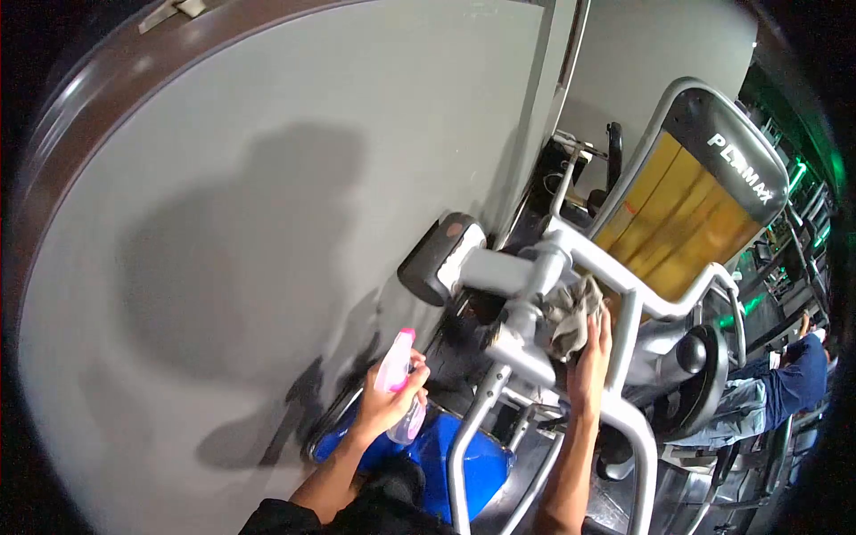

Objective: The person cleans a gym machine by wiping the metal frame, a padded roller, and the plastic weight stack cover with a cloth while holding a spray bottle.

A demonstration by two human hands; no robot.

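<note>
My left hand (392,399) is wrapped round a spray bottle (408,423) with a pink-and-white trigger head and a clear lower body, held low in front of the wall. My right hand (591,361) reaches up with a crumpled grey-brown cloth (571,314) in its fingers. The cloth lies against the silver frame of an exercise machine (615,267), beside its central joint. Part of the cloth's far side is hidden behind the tubing. A black padded piece (439,259) sticks out from the joint towards the wall.
A blue padded seat (464,459) lies below my hands. Silver bent tubes (637,446) stand around my right forearm. A weight-stack cover (682,192) rises behind the frame. A grey wall (267,223) fills the left. Another person in dark blue (796,385) is at the far right.
</note>
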